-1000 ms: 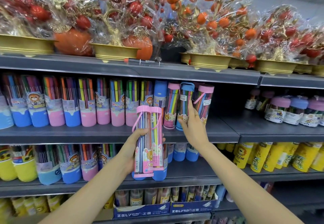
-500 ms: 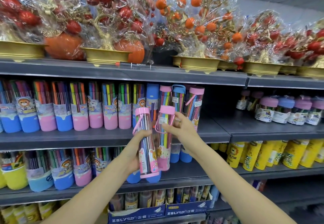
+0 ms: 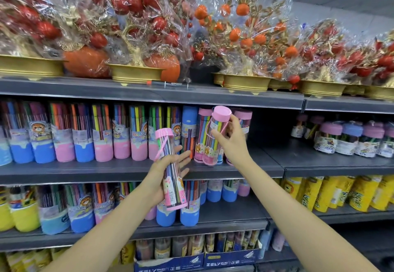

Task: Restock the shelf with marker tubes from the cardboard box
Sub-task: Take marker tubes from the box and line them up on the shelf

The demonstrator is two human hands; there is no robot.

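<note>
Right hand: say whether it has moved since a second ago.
Yes. The right hand left the shelved tubes, took a pink-capped tube from the left hand, and carried it up and right to the shelf row.

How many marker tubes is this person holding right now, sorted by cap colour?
Pink-capped: 2, the left tube in the left hand, the right tube in the right hand
Blue-capped: 0
Total: 2
</note>
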